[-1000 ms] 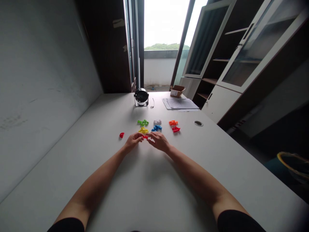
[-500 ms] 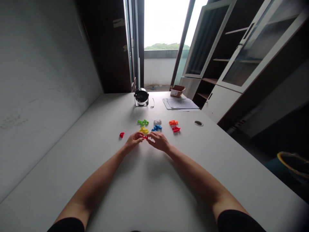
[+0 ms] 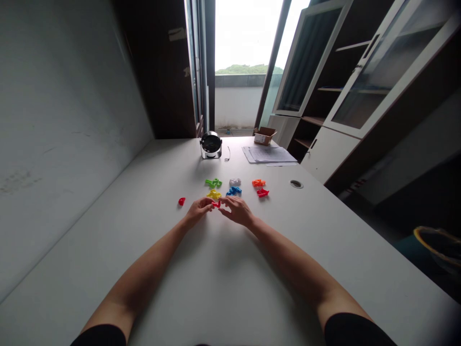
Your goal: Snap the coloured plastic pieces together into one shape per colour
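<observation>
My left hand [image 3: 197, 211] is closed on a small red plastic piece [image 3: 216, 204], whose exact kind is too small to tell. My right hand [image 3: 236, 210] is beside the piece's right end, thumb and fingers apart. Just beyond my hands lie yellow pieces [image 3: 214, 194] and blue pieces [image 3: 234, 191]. Behind those are green pieces [image 3: 213, 183] and white pieces [image 3: 235, 182]. Orange pieces [image 3: 258, 183] and more red pieces [image 3: 262, 192] lie to the right. A single red rounded piece [image 3: 182, 202] rests left of my left hand.
A round black device on a stand [image 3: 211, 144] and a thin cord [image 3: 227, 154] are at the back of the white table [image 3: 223, 288]. Papers [image 3: 272, 154] and an open cardboard box [image 3: 264, 136] occupy the back right. A cable hole [image 3: 296, 184] is on the right; a wall borders the left.
My right fingers have parted slightly from the red piece, and its right end now points upward. My left hand has barely moved.
</observation>
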`<state>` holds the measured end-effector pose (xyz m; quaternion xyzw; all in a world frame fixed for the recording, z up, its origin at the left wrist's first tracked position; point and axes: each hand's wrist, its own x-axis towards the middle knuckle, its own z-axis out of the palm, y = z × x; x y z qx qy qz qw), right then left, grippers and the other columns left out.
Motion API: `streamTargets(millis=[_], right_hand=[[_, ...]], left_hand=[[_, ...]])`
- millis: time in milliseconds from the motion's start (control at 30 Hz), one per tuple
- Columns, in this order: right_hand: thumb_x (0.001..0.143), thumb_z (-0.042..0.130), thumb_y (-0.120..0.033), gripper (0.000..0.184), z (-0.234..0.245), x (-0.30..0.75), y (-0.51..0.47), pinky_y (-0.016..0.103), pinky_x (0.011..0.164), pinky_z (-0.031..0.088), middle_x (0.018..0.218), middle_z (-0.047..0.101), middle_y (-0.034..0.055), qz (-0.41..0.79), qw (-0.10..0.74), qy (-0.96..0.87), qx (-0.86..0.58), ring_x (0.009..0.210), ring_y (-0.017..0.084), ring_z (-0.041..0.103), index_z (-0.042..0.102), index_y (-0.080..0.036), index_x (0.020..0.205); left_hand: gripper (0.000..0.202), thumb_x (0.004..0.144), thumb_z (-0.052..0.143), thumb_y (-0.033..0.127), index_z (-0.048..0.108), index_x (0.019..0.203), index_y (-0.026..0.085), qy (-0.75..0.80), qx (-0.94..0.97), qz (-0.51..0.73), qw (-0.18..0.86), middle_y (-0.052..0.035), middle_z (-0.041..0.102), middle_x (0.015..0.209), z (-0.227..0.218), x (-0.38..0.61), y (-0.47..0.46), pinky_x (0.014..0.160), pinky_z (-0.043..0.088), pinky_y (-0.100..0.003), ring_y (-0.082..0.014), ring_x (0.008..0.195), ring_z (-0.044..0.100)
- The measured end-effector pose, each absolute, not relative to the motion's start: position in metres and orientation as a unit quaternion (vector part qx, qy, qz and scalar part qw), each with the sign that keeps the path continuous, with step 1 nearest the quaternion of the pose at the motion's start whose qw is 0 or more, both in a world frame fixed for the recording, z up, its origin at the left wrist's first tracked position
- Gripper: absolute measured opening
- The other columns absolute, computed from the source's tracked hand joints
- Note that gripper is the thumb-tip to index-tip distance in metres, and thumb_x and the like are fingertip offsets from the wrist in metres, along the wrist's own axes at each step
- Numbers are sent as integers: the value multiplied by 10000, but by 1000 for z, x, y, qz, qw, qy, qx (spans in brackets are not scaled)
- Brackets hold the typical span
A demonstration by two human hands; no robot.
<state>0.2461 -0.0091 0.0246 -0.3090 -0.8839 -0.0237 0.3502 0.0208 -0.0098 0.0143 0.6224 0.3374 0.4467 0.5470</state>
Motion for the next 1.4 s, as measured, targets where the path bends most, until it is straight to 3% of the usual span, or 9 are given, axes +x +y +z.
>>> streamTargets(millis=[633, 900, 1400], right_hand=[[968, 564, -334, 170, 26, 247, -9, 324, 749, 485, 912, 675, 63, -25, 344, -882, -321, 786, 186, 633, 617, -212, 1074], [963, 580, -335, 263, 26, 246, -10, 335, 763, 495, 968, 688, 70, -27, 345, -883, -317, 810, 196, 645, 589, -216, 1197], [975, 551, -300, 145, 26, 246, -9, 318, 738, 487, 906, 682, 58, -34, 342, -885, -312, 774, 178, 630, 629, -213, 1061]], left_hand=[[361, 797, 748, 414, 661, 1019, 143, 325, 619, 448, 557, -49, 661, 867, 10, 22, -12, 735, 455, -274, -143, 782, 588], [357, 811, 726, 438, 682, 1012, 146, 338, 624, 444, 546, -76, 688, 947, 10, 22, -10, 777, 485, -301, -155, 805, 598], [350, 800, 751, 385, 658, 1046, 154, 327, 616, 448, 560, -53, 677, 880, 12, 23, -13, 752, 471, -288, -148, 794, 602]])
